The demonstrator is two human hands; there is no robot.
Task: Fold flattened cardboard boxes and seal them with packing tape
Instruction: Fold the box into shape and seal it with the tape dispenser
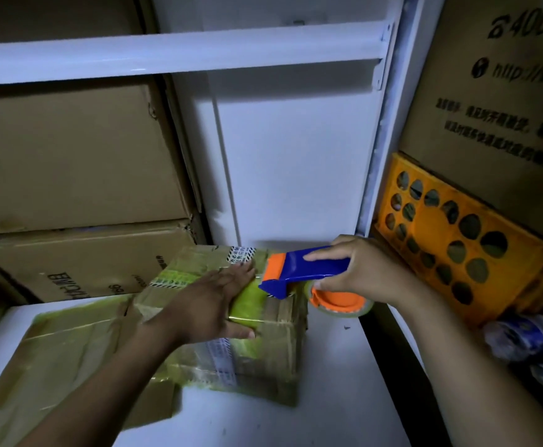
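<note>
Left hand flat, fingers spread on glossy taped cardboard box; right hand grips plastic dispenser.

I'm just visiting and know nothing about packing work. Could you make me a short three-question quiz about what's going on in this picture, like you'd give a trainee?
1. True or false: the left hand is pressed flat on top of the cardboard box.
2. Which hand holds the blue and orange tape dispenser? A) left B) right C) neither
3. Fill in: the orange panel with round holes leans to the ____ of the box.

Key
1. True: its palm lies on the shiny tape across the box top.
2. B: the right hand grips the dispenser at the box's far right edge.
3. Right: it stands beside the white table, against a large printed carton.
</note>
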